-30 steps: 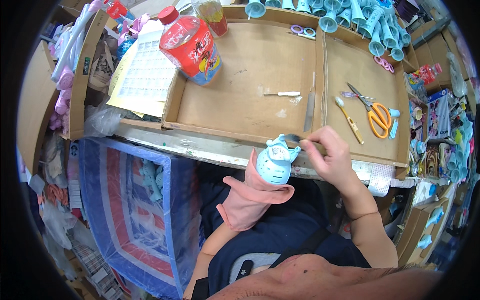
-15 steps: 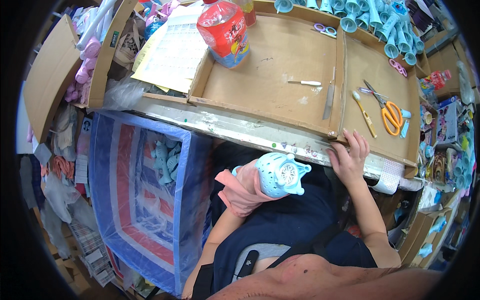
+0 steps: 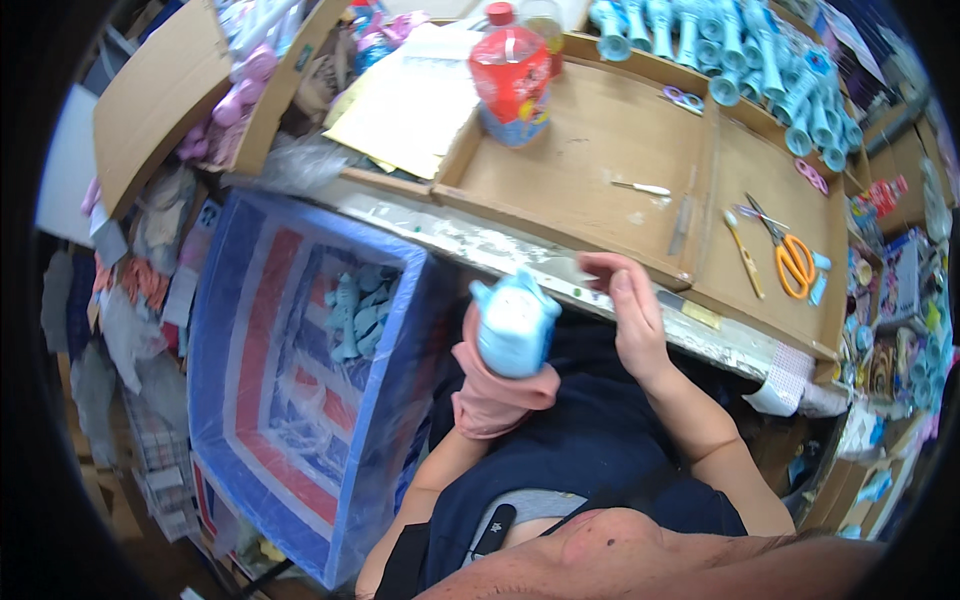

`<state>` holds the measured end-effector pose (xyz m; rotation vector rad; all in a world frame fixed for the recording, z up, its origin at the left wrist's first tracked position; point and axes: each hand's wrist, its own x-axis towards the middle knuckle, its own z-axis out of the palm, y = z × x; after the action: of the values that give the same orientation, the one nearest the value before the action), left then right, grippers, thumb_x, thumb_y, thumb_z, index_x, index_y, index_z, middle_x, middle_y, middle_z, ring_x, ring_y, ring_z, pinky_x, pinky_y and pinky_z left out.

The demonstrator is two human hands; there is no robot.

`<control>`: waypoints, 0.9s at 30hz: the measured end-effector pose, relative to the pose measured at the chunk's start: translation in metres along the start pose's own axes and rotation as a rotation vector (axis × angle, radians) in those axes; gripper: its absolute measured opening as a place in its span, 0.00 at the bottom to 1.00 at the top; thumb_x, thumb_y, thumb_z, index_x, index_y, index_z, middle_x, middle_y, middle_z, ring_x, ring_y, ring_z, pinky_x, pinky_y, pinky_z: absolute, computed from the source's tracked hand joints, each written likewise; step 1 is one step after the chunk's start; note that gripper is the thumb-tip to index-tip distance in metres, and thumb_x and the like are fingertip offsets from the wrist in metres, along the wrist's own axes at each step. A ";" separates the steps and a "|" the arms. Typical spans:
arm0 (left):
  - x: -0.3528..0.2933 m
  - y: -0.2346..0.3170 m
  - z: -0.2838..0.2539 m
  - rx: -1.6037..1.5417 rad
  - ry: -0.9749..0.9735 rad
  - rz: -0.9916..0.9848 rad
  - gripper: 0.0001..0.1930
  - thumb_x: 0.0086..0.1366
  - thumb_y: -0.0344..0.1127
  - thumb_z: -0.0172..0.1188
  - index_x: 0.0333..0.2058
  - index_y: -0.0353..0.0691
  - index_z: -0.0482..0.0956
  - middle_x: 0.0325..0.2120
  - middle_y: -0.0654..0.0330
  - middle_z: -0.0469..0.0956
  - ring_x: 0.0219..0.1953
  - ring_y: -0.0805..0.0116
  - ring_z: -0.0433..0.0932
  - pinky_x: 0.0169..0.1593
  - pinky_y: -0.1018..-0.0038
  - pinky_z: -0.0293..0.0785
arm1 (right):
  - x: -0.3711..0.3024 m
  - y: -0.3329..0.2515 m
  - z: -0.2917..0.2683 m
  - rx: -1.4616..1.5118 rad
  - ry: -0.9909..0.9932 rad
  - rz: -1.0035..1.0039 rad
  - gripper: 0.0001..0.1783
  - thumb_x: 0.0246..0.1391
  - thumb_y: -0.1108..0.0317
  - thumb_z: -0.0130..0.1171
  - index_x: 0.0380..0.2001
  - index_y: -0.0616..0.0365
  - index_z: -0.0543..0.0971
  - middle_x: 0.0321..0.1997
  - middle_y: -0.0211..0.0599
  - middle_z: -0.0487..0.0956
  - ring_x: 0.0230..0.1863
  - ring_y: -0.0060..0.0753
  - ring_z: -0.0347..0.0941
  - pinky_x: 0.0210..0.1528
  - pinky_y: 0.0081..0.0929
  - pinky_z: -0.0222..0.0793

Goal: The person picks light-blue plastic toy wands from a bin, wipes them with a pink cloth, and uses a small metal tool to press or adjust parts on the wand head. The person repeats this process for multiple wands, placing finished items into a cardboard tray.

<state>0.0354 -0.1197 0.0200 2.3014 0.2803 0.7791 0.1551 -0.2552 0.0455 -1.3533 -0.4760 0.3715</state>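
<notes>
The left hand [image 3: 492,388] is wrapped in a pink cloth [image 3: 482,412] and grips a light-blue plastic piece [image 3: 517,330] through it; the fingers themselves are hidden under the folds. The piece stands up out of the far end of the cloth, directly beyond the hand, with pointed prongs at its far end and its surface blurred. To its right, apart from it, the right hand [image 3: 637,315] is open, its fingers stretched toward the left and its palm turned toward the piece, close to the near edge of the table [image 3: 455,238].

On the table, beyond the hands, lie 2 shallow cardboard trays. The left tray [image 3: 600,125] holds a white-handled tool [image 3: 652,189], a flat metal blade [image 3: 682,228] near its right wall and purple-handled scissors [image 3: 683,97] at its far right. At its far left stands a red-labelled bottle [image 3: 508,75], with papers [image 3: 410,95] to the left of that. In the right tray [image 3: 725,185] are a yellow brush [image 3: 745,255], orange-handled scissors [image 3: 796,266] and pink-handled scissors [image 3: 811,176]. Many light-blue cones [image 3: 745,45] crowd the far right. Left of the wrapped hand, a blue-edged striped container [image 3: 385,430] holds more blue pieces [image 3: 360,315]
</notes>
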 end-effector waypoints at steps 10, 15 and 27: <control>0.031 0.009 -0.020 -1.603 0.175 -0.856 0.39 0.63 0.76 0.39 0.51 0.46 0.72 0.38 0.61 0.79 0.34 0.67 0.77 0.47 0.67 0.75 | -0.066 0.044 0.009 -0.172 -0.470 0.295 0.31 0.51 0.55 0.65 0.52 0.64 0.70 0.42 0.50 0.79 0.31 0.40 0.78 0.34 0.30 0.74; 0.033 0.000 -0.027 -1.938 0.127 -0.786 0.42 0.61 0.78 0.37 0.56 0.49 0.71 0.47 0.57 0.79 0.44 0.62 0.80 0.47 0.63 0.78 | -0.062 0.057 -0.010 1.058 -0.780 0.926 0.35 0.57 0.46 0.49 0.57 0.66 0.69 0.41 0.48 0.79 0.22 0.30 0.71 0.26 0.21 0.69; 0.017 0.015 -0.035 -1.721 0.240 -0.697 0.38 0.63 0.73 0.42 0.57 0.46 0.67 0.46 0.60 0.77 0.45 0.64 0.78 0.46 0.67 0.75 | -0.069 0.037 -0.014 0.264 -0.611 0.675 0.29 0.56 0.59 0.63 0.57 0.59 0.67 0.46 0.41 0.79 0.40 0.32 0.80 0.34 0.22 0.72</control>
<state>0.0278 -0.1054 0.0579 0.4270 0.2913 0.5042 0.1047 -0.2961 -0.0007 -1.0947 -0.4339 1.3800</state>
